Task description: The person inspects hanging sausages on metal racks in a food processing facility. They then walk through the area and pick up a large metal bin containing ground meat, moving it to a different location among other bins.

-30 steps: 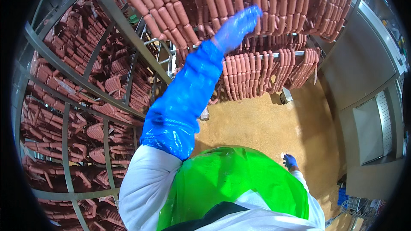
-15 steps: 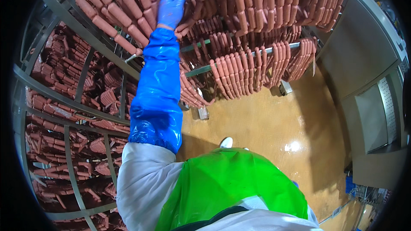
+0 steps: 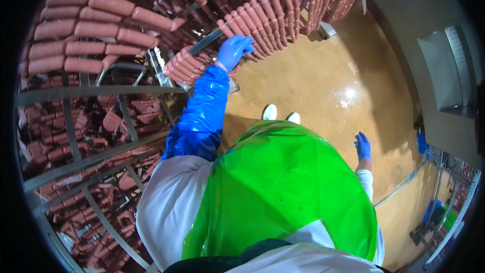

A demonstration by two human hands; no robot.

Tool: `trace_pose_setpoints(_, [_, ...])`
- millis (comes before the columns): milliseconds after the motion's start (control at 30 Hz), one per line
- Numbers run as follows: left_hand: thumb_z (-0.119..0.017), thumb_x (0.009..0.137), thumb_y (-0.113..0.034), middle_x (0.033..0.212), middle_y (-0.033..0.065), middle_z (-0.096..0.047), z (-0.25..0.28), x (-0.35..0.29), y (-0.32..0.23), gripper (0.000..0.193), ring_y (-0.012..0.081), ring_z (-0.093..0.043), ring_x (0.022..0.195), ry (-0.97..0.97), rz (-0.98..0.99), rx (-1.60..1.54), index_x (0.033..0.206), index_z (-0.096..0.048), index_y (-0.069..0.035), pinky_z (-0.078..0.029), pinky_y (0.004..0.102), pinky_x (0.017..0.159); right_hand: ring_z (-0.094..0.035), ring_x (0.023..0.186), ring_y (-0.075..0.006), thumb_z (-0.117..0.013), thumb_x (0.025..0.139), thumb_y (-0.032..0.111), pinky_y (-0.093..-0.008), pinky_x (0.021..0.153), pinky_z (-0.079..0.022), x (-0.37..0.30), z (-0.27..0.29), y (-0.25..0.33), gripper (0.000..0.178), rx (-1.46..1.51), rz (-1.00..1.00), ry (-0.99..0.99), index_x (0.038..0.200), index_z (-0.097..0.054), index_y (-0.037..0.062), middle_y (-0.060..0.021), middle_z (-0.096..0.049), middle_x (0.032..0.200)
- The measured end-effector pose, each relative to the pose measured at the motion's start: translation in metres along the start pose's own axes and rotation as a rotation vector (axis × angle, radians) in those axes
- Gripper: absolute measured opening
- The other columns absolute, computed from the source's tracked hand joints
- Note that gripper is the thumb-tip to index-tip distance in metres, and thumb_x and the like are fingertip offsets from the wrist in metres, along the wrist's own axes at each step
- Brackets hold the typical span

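Note:
Blue-gloved, my left hand (image 3: pixel 235 52) reaches forward past a blue plastic sleeve (image 3: pixel 203 106). Its fingers stretch to the right, apart from one another, with nothing seen in them. It is beside hanging strings of sausages (image 3: pixel 262 26); whether it touches them I cannot tell. These sausages hang in loops over a metal rail (image 3: pixel 206 42). Thicker sausages (image 3: pixel 96 29) hang higher up at the far left. Away to the right, low at my side, my right hand (image 3: pixel 362 146) in a blue glove hangs open and empty over the floor.
On the left stands a metal rack (image 3: pixel 96 159) holding many piled sausages. A wet tan floor (image 3: pixel 313 78) lies ahead, with my white shoes (image 3: pixel 270 112) on it. Grey metal equipment (image 3: pixel 444 65) curves along the right. A green apron (image 3: pixel 293 172) covers my front.
My left hand has come down and nearer from the upper sausages to the lower row. My view has turned, and my right hand has come into sight.

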State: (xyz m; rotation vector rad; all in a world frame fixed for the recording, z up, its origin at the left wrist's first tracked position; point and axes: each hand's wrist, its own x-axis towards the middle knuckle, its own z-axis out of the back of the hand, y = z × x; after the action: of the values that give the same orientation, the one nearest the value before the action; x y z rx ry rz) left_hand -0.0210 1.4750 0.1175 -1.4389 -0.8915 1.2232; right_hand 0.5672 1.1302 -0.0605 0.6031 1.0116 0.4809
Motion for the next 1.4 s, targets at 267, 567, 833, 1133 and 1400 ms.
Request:
trace_pose_setpoints(267, [-0.067,0.087,-0.024,0.108,0.0029,-0.061,-0.004,0.051,0.055,0.036,0.0143,-0.055,0.097,-0.178,0.221,-0.175,0.115,-0.06,-0.004,-0.044,0.0264,0.082,-0.063,0.09,-0.0184,-0.059,0.09,0.023,-0.0308,0.072,-0.052,-0.078,-0.001,-0.056,0.046,-0.061,-0.33,0.012,0.13,-0.051,0.0022,-0.0116,-0.063,0.117])
trace_pose_setpoints(567, [-0.05,0.097,-0.037,0.095,0.0053,-0.06,0.034,0.044,0.127,0.041,0.0153,-0.056,0.085,0.051,0.32,-0.529,0.117,-0.057,-0.002,-0.046,0.0289,0.079,-0.061,0.073,-0.0148,-0.054,0.092,0.027,-0.0259,0.059,-0.045,-0.086,0.008,-0.045,0.045,-0.043,-0.143,-0.174,0.132,-0.05,0.0072,-0.0056,-0.066,0.104])
trace_pose_setpoints(833, [-0.063,0.087,-0.044,0.081,0.0035,-0.057,0.036,0.002,0.126,0.039,0.014,-0.053,0.072,0.009,0.557,-0.108,0.097,-0.063,-0.007,-0.043,0.0293,0.067,-0.063,0.081,-0.021,-0.057,0.089,0.031,-0.0318,0.065,-0.048,-0.103,-0.009,-0.083,0.05,0.046,-0.305,-0.071,0.133,-0.05,0.008,-0.0095,-0.064,0.113])
trace_pose_setpoints(1133, [-0.065,0.087,-0.038,0.088,0.0051,-0.063,0.06,-0.02,0.177,0.038,0.0154,-0.059,0.081,0.037,0.544,0.216,0.106,-0.064,-0.005,-0.049,0.0275,0.066,-0.062,0.084,-0.0243,-0.054,0.091,0.036,-0.037,0.066,-0.046,-0.092,0.015,-0.165,0.048,0.2,-0.406,-0.031,0.134,-0.046,0.0144,-0.0088,-0.062,0.116])
trace_pose_setpoints(1400, [-0.063,0.09,-0.031,0.08,0.0005,-0.06,-0.017,-0.058,0.149,0.023,0.0088,-0.049,0.062,0.057,0.517,0.009,0.088,-0.066,-0.008,-0.038,0.02,0.051,-0.061,0.076,-0.0223,-0.052,0.091,0.038,-0.0348,0.058,-0.045,-0.045,0.081,-0.23,0.047,0.204,-0.419,0.023,0.132,-0.048,0.0143,-0.0094,-0.062,0.114])
